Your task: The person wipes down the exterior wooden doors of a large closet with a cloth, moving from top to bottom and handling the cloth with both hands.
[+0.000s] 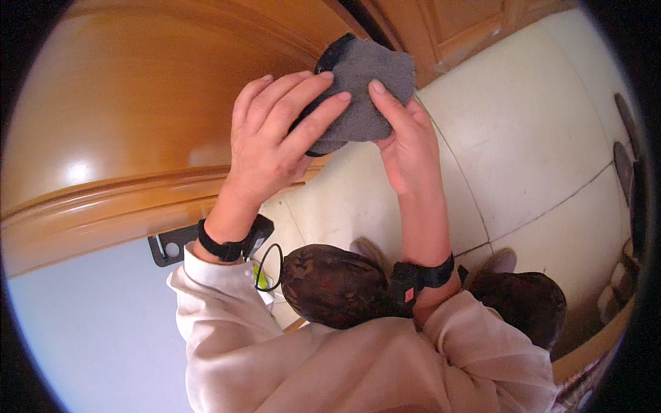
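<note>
A folded piece of grey fabric [369,111] with a fuzzy face and black edges is held up in front of me. My left hand [279,126] lies across its left side, fingers spread over the top and the thumb hidden beneath. From the right, my right hand [408,134] pinches it, with the thumb on the grey face and the other fingers mostly behind. Some dark layers of the fabric [333,54] show past its upper left edge. I cannot tell exactly what article it is.
Glossy wooden panelling [144,103] rises close on the left, and a wooden door [465,26] stands at the top. Pale floor tiles [516,129] lie below. Several shoes [625,165] line the right edge. A black cable [268,266] loops by my left wrist, above my knee [335,286].
</note>
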A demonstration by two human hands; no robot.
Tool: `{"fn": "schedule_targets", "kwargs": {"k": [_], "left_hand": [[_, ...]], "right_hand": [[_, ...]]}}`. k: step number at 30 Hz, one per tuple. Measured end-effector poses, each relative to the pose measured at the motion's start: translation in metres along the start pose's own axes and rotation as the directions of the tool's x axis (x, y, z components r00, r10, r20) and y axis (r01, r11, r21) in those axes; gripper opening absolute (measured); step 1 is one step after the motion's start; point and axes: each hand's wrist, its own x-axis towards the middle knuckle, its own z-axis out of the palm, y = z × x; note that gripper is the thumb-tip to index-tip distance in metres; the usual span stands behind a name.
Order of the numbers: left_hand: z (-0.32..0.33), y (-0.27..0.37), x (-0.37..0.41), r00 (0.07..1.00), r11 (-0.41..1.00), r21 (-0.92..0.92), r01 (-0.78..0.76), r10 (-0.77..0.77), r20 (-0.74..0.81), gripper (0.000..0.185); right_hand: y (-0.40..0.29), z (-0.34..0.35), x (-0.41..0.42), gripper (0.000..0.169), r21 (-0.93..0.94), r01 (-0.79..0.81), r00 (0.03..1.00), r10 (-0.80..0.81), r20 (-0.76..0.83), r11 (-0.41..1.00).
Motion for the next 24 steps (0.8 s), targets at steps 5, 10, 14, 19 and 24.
{"fn": "schedule_targets", "kwargs": {"k": [5,10,14,19,24], "left_hand": [[-0.025,-0.004,-0.001,0.996,0.952,-0.295,0.078,-0.09,-0.026,0.046],[-0.038,0.007,0.011,0.968,0.849,-0.487,0.203,-0.249,-0.03,0.027],[-0.028,0.018,0.016,0.929,0.858,-0.388,0.337,-0.37,-0.012,0.017],[-0.02,0.021,0.019,0.913,0.87,-0.299,0.392,-0.408,0.008,0.017],[-0.02,0.023,0.022,0.911,0.886,-0.243,0.396,-0.412,-0.014,0.014]], "right_hand": [[-0.003,0.012,-0.008,0.023,0.047,0.067,0.998,-0.067,0.008,0.997],[-0.004,0.015,-0.014,0.024,0.04,0.081,0.997,-0.081,-0.016,0.996],[-0.005,0.016,-0.015,0.024,0.008,0.128,0.991,-0.127,-0.047,0.992],[-0.005,0.017,-0.016,0.028,-0.07,0.148,0.986,-0.153,-0.067,0.986],[-0.002,0.02,-0.019,0.031,-0.183,0.212,0.975,-0.221,-0.031,0.96]]}}
